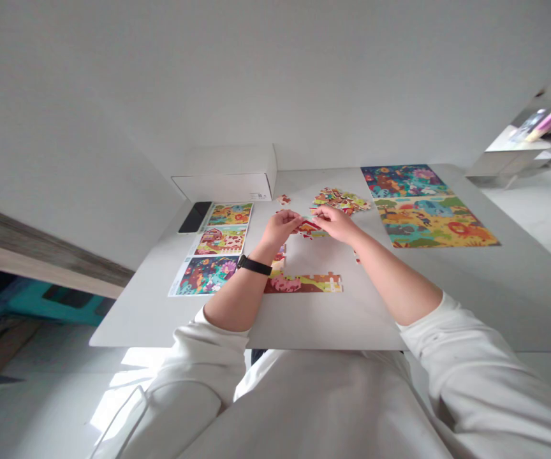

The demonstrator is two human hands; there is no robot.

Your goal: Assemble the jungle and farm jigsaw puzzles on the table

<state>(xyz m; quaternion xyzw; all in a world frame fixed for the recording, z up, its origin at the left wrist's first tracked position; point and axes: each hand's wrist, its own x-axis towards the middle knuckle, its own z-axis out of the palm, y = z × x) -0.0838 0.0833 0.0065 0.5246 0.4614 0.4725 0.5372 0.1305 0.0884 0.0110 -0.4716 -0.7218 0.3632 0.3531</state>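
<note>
My left hand (281, 228), with a black band on its wrist, has its fingers pinched at the left edge of a small joined group of red and yellow puzzle pieces (310, 228). At the right edge of that group, the fingers of my right hand (335, 224) are pinched together too. What sits between the fingertips is small and partly hidden. Nearer to me lies a joined puzzle strip (304, 284) with a pink pig on it, running up on its left side behind my left wrist. Beyond my right hand is a heap of loose puzzle pieces (340, 199).
Three picture cards (220, 241) lie in a column at left, beside a black phone (195, 217). A white box (225, 182) stands at the back. Two finished puzzles (435, 221) lie at right on the white table (448, 287). One loose piece (283, 199) is near the box.
</note>
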